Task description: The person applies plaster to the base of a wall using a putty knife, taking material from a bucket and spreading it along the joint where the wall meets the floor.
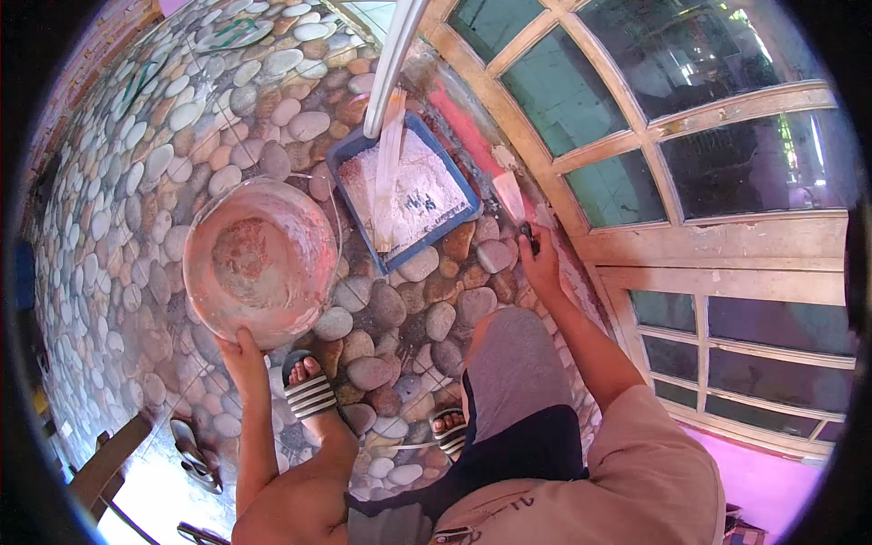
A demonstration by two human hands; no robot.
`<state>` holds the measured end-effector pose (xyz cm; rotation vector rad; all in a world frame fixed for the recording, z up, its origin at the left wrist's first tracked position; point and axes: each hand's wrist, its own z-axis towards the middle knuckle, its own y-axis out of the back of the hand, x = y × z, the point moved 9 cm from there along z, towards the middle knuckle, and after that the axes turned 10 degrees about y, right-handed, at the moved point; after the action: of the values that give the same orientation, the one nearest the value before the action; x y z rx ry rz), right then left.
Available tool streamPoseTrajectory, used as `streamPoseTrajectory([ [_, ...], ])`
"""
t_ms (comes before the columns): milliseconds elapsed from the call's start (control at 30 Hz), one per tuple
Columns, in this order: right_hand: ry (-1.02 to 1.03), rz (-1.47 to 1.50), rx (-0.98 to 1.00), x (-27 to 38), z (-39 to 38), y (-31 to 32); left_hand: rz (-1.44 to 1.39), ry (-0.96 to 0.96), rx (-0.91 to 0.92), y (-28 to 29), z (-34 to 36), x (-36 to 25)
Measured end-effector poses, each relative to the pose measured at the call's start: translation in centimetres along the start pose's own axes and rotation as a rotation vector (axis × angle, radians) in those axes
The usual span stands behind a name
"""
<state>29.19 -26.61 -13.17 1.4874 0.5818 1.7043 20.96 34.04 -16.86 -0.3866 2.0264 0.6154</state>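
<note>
A round plaster-stained bucket (254, 259) with a wire handle and pale pinkish residue inside is gripped at its lower rim by my left hand (238, 350). My right hand (538, 250) is closed on the dark handle of a scraper (509, 195), whose pale, broad blade is beside the pink-streaked wall base under the window frame. Between bucket and scraper sits a blue tray (386, 265) of whitish powder (422, 177), with a wooden stick (386, 209) lying across it.
Wood-framed glass panes (618, 109) line the right side. A white pipe (391, 64) crosses at the top. My sandalled feet (309, 386) stand on pebble-patterned flooring (127, 254). Loose sandals (191, 454) and a dark wooden piece (109, 463) lie at lower left; green-strapped flip-flops (227, 34) are at top left.
</note>
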Motion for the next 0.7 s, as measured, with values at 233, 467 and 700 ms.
streamPoseTrajectory([
  [233,0.026,0.117,-0.133,-0.9,4.7,-1.9,0.009,-0.094,0.044,-0.8,-0.1,-0.7],
  [467,0.043,-0.017,-0.116,-0.5,0.3,0.6,-0.186,0.115,0.085,-0.4,-0.3,-1.4],
  [700,0.108,-0.026,-0.084,0.3,3.1,0.1,-0.407,0.291,0.2,0.2,1.7,-1.7],
])
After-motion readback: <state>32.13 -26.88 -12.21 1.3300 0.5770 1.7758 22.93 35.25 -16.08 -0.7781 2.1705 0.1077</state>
